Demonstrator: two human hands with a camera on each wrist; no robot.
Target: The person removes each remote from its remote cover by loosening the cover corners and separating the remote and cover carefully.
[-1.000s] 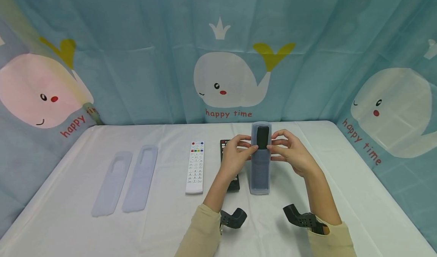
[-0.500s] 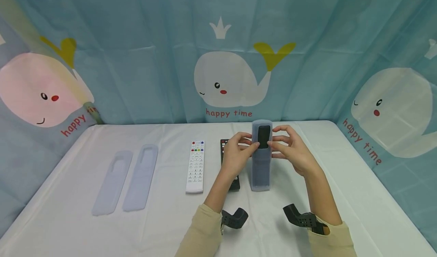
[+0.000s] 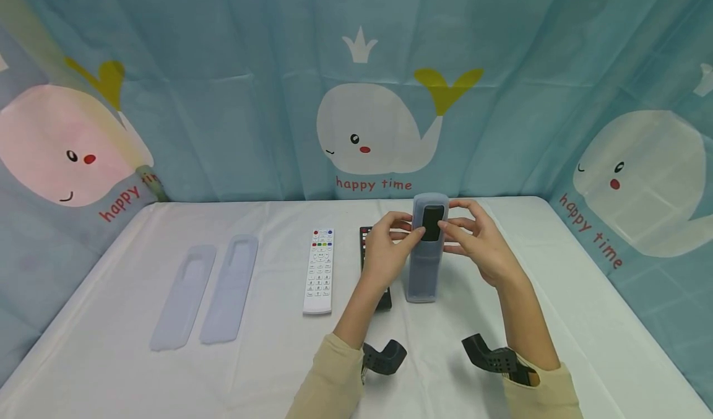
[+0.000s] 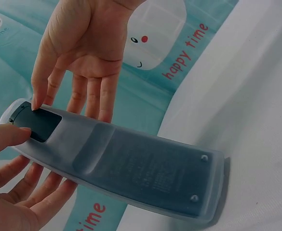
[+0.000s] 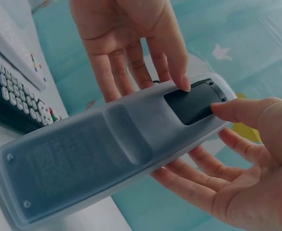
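A dark remote control (image 3: 433, 218) sits inside a translucent bluish silicone cover (image 3: 424, 273), its back facing me. Through the cover's cut-out the bare dark end shows, and two small round studs mark the other end in the wrist views. My left hand (image 3: 385, 249) grips one side, thumb at the cut-out's edge and fingers behind. From the other side my right hand (image 3: 483, 246) holds it likewise, its thumb (image 5: 227, 109) pressing on the dark part near the opening's rim. The covered remote tilts up, its lower end close over the white cloth.
A black remote (image 3: 383, 300) lies partly behind my left forearm. Left of it is a white remote (image 3: 319, 273) with several buttons. Two flat translucent covers (image 3: 229, 292) lie farther left on the white tablecloth (image 3: 267, 375). A blue whale-print curtain (image 3: 250, 128) stands behind.
The covered remote has risen slightly and tilted, its lower end moving up and a little left. My right thumb has shifted upward onto the dark part; both hands keep their hold.
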